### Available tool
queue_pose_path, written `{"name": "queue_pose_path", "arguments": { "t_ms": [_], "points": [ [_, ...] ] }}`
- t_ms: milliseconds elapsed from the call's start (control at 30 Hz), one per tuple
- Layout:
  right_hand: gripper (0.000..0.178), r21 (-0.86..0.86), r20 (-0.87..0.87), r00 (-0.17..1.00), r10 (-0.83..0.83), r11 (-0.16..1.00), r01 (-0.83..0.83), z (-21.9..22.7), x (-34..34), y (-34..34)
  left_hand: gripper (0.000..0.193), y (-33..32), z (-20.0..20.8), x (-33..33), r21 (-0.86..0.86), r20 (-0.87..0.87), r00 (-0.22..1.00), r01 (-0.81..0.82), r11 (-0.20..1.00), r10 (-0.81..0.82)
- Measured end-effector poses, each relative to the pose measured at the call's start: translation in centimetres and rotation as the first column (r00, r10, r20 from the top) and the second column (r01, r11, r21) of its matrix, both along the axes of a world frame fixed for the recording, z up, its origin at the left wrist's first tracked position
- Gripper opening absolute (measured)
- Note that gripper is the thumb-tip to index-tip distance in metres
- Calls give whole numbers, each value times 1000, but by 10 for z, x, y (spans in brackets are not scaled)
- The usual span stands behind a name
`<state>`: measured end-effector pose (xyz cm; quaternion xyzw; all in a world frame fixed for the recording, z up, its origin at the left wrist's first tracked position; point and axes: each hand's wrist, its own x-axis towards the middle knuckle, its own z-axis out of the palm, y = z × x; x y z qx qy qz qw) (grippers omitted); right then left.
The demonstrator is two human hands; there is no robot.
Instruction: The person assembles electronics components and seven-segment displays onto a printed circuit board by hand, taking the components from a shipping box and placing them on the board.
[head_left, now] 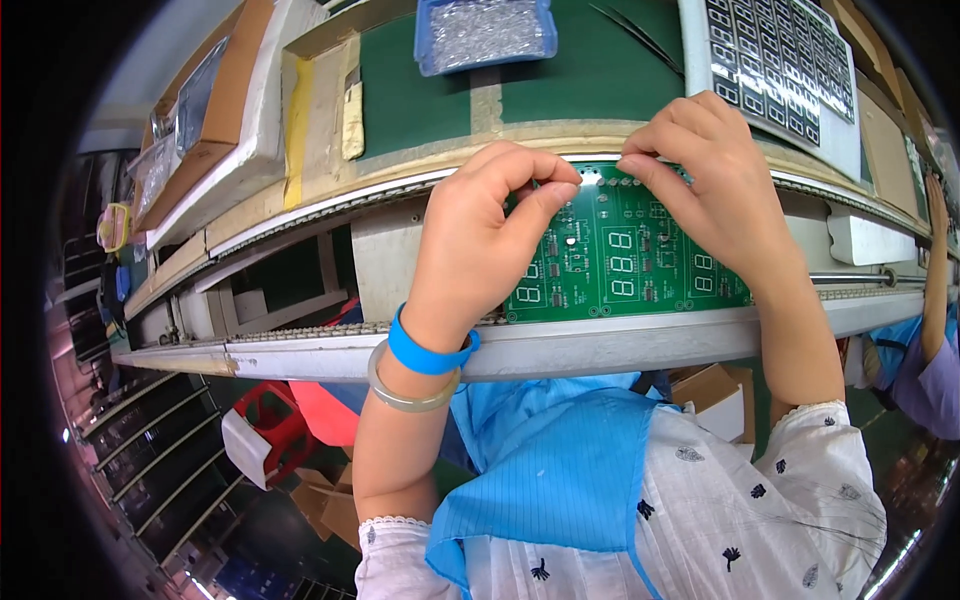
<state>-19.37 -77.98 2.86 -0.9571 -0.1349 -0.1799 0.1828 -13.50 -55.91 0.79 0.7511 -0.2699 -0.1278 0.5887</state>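
Observation:
A green circuit board [590,270] with white three-digit displays lies across the two rails of a conveyor in front of me. My left hand [495,215] is over the board's upper left part, thumb and forefinger pinched together near its far edge. What that pinch holds, if anything, is too small to make out. Thumb and forefinger of my right hand [700,165] also meet at the far edge, a little to the right. Whatever sits between those fingertips is hidden. A blue band and a pale bangle circle my left wrist.
Beyond the conveyor rail [560,345], a blue bin [425,40] of small clear parts stands on a green bench. Tweezers [645,40] lie right of it, a tray of digit displays [780,70] farther right. A cutter knife [353,115] lies left. Another person's arm [935,270] reaches in at far right.

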Motion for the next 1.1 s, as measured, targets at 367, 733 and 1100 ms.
{"name": "queue_pose_path", "arguments": {
  "t_ms": [367,733,1100],
  "points": [
    [13,56,45,999,-24,998,21,-4,-1,-9,6,-21,0,-7,259,475,866,31,965,-155],
    [12,65,46,999,-16,998,13,-5,-4,-12,11,-26,-8,-6,382,710,639,6,924,-297],
    [12,58,43,999,-27,998,25,-4,-4,-13,15,-28,-4,-6,492,763,494,-27,870,-416]
  ]
}}
